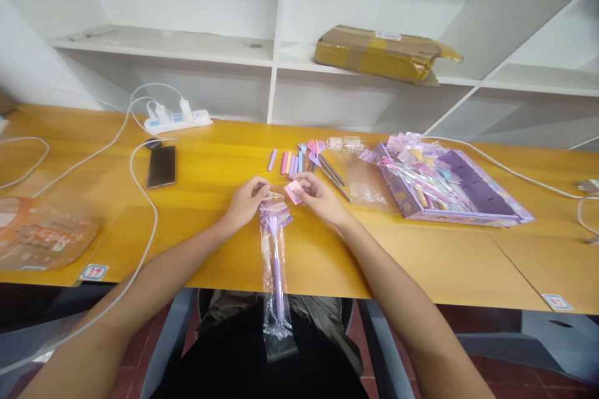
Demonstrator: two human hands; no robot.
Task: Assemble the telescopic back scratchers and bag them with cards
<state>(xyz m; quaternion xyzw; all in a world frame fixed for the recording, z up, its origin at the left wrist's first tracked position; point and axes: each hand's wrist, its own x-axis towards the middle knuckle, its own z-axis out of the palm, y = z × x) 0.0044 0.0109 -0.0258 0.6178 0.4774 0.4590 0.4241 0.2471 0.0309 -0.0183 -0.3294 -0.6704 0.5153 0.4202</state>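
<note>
My left hand (246, 204) pinches the top of a clear plastic bag (279, 346), which hangs over the table's front edge. Inside the bag is a purple back scratcher (277, 290), claw end up, with a printed purple-pink header around its head. Between the fingertips of my right hand (324, 198) is a small pink printed card (294, 191), just right of the bag's top. Beyond my hands lie several coloured handle sleeves (289, 163) and unpackaged scratcher rods with claw heads (317, 148).
A purple tray (496, 202) at the right holds bagged scratchers. Clear empty bags (367, 177) lie beside it. Leftward are a phone (161, 166), a power strip (199, 120), loose cables and an orange-printed plastic bag (51, 234). A taped carton (374, 53) sits on the shelf.
</note>
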